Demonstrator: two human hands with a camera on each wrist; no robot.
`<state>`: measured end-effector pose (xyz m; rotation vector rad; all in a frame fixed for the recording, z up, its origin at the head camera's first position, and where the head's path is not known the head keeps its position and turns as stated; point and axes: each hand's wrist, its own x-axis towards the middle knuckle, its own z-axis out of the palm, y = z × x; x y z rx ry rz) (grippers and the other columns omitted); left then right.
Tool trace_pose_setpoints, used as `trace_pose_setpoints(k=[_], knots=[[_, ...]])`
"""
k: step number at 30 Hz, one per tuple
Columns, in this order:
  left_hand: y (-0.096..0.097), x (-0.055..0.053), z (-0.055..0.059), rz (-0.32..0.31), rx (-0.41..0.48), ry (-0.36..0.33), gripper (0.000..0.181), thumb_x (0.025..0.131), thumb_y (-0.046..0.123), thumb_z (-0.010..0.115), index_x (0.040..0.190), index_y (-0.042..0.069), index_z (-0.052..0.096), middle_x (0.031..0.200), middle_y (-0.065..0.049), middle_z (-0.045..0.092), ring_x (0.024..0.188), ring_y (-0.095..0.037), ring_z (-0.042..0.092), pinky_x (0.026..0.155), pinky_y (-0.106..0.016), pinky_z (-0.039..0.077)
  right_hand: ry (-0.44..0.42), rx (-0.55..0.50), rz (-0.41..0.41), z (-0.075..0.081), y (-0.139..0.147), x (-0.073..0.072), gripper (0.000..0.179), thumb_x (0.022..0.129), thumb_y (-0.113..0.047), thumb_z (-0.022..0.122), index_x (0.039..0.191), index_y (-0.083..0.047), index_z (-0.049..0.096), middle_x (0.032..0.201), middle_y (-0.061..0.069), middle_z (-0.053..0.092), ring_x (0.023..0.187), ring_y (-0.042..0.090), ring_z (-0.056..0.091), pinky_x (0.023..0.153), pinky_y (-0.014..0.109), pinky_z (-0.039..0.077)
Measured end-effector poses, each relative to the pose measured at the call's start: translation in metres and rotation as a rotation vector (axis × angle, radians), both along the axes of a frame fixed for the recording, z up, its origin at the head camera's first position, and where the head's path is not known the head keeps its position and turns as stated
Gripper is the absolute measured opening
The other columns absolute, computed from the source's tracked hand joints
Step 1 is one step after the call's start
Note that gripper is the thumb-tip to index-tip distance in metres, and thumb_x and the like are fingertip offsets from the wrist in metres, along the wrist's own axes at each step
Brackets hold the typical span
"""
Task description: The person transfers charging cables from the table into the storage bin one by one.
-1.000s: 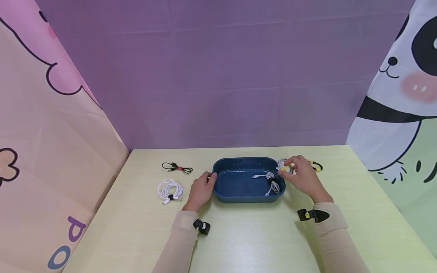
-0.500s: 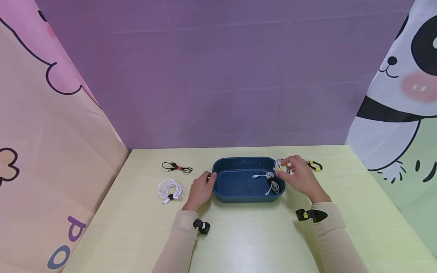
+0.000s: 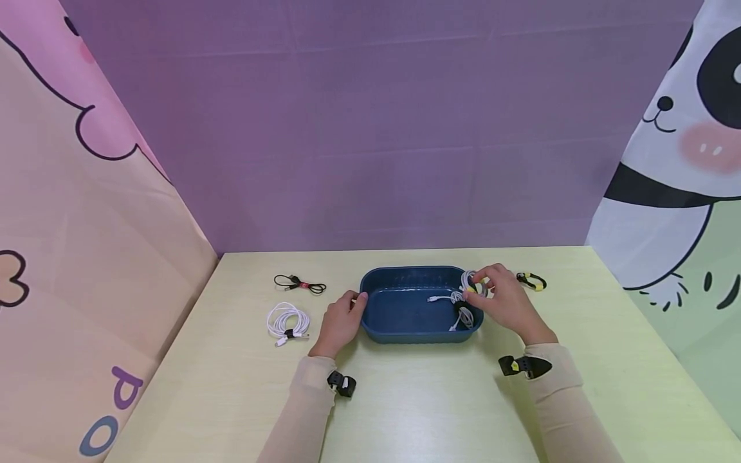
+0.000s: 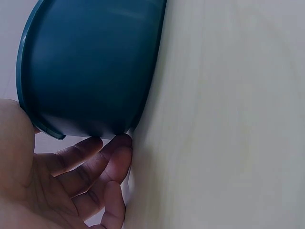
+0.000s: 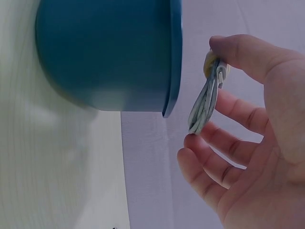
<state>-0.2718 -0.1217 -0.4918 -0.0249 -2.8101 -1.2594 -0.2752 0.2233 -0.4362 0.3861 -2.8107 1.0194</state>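
Observation:
A blue plastic bin stands mid-table. My left hand grips its left end; in the left wrist view the thumb is at the rim and the fingers touch the outer wall. My right hand pinches a coiled white-grey cable with a yellow tie between thumb and fingers. In the right wrist view the coil hangs above the level of the bin's rim; in the head view it overlaps the far right corner. Inside the bin, at the right, lies a white cable bound with a black strap.
Left of the bin lie a black cable with a red tie and a coiled white cable with a black strap. A black-and-yellow looped cable lies beyond my right hand. A purple cloth hangs behind the table.
My right hand has moved a little to the left with the coiled cable, bringing it over the bin's right corner. My left hand has stayed on the bin.

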Motion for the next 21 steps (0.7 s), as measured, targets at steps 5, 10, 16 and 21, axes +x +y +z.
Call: trace_pose_setpoints(k=[5,10,16,21], knots=[[-0.0002,-0.0005,-0.0004,-0.005,-0.001,0.008,0.046,0.108,0.044,0.044,0.123,0.008,0.066,0.096,-0.009,0.069,0.085,-0.024,0.061,0.078,-0.04,0.049,0.004,0.005,0.007,-0.0005,-0.0015,-0.0002,0.036,0.093,-0.033,0.076,0.114,-0.006,0.064,0.128,0.015,0.057,0.105,0.034,0.059,0.081,0.042,0.05],[-0.0002,-0.0007,-0.0002,-0.004,-0.004,0.008,0.046,0.108,0.045,0.044,0.122,0.008,0.066,0.095,-0.009,0.069,0.084,-0.023,0.061,0.077,-0.039,0.048,0.013,0.009,0.016,0.0007,-0.0037,0.0002,0.036,0.093,-0.033,0.077,0.114,-0.006,0.064,0.128,0.016,0.058,0.104,0.034,0.059,0.081,0.042,0.05],[0.0,-0.0009,0.0004,-0.001,-0.007,0.006,0.046,0.108,0.045,0.043,0.123,0.008,0.066,0.096,-0.009,0.069,0.085,-0.024,0.062,0.079,-0.04,0.049,0.018,0.014,0.017,0.0009,-0.006,0.0018,0.036,0.092,-0.028,0.078,0.114,-0.004,0.064,0.127,0.016,0.059,0.105,0.034,0.058,0.083,0.044,0.05],[0.0002,-0.0008,0.0005,0.0,-0.005,0.009,0.046,0.108,0.045,0.044,0.122,0.008,0.067,0.095,-0.009,0.069,0.084,-0.024,0.061,0.078,-0.039,0.048,0.024,0.012,0.021,0.0014,-0.0074,0.0025,0.037,0.091,-0.027,0.078,0.114,-0.003,0.064,0.127,0.016,0.059,0.105,0.034,0.058,0.084,0.044,0.05]])
